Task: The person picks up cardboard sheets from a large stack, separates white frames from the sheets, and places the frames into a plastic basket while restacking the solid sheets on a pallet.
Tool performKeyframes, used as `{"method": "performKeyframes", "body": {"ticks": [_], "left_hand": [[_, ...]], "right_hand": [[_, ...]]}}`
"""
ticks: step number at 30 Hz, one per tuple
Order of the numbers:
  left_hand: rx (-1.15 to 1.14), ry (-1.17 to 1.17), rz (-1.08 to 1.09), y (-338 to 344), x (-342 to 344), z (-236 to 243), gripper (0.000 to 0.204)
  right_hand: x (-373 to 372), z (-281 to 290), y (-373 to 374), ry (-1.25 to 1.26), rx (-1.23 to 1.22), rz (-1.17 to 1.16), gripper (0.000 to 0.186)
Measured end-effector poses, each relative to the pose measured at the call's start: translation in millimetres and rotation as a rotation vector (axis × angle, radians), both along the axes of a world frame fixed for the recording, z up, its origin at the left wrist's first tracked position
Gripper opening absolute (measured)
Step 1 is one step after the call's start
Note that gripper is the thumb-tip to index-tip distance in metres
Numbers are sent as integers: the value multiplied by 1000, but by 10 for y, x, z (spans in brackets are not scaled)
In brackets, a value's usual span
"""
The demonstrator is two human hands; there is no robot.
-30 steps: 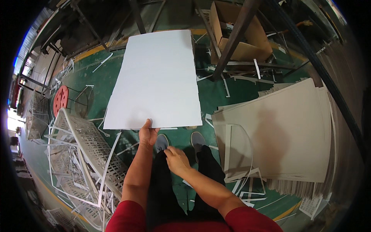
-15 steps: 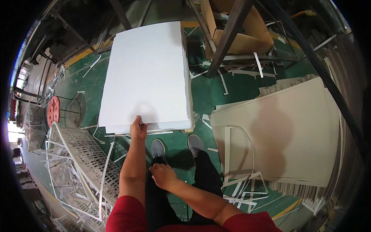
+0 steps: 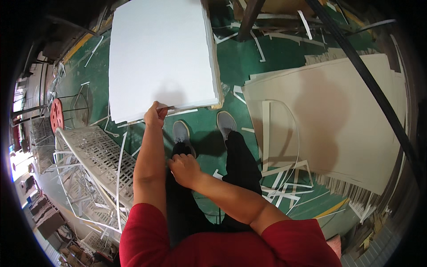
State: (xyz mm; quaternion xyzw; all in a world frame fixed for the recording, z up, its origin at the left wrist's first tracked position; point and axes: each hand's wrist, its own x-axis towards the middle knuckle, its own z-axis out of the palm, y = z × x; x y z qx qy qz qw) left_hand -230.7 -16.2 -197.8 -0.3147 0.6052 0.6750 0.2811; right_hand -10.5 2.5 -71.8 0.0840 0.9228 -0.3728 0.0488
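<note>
A tall stack of large white paper or card sheets (image 3: 160, 53) lies in front of me. My left hand (image 3: 155, 115) reaches to its near edge and pinches the top sheet there, thumb above; the other fingers are partly hidden. Closer to my body, my right hand (image 3: 184, 170) is held over my leg, apart from the stack. Its fingers are curled in, and whatever they might hold is hidden. A soft shadow falls on the white sheet just beyond my left hand.
A pile of grey-brown board (image 3: 356, 120) stands to the right with offcut strips on it. At left are a white plastic basket (image 3: 100, 153) full of strips and a red stool (image 3: 57, 115). Dark metal bars (image 3: 369, 80) cross the upper right. Strips litter the green floor.
The view has shifted, so the stack sits higher in the picture. The top sheet's near edge now lies closer to the stack's front edge. My left hand still grips it.
</note>
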Motion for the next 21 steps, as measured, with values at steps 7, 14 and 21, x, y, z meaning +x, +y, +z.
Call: {"method": "performKeyframes", "body": {"ticks": [7,14,21], "left_hand": [[-130,-27,-73,-46,32,82,25],[-249,-30,-101,59,112,224,22],[-294,-50,-113,60,128,204,22]], "right_hand": [[23,24,-18,11,-61,-28,9],[12,28,-6,-35,-76,-5,10],[-7,94,19,-72,-83,10,9]]}}
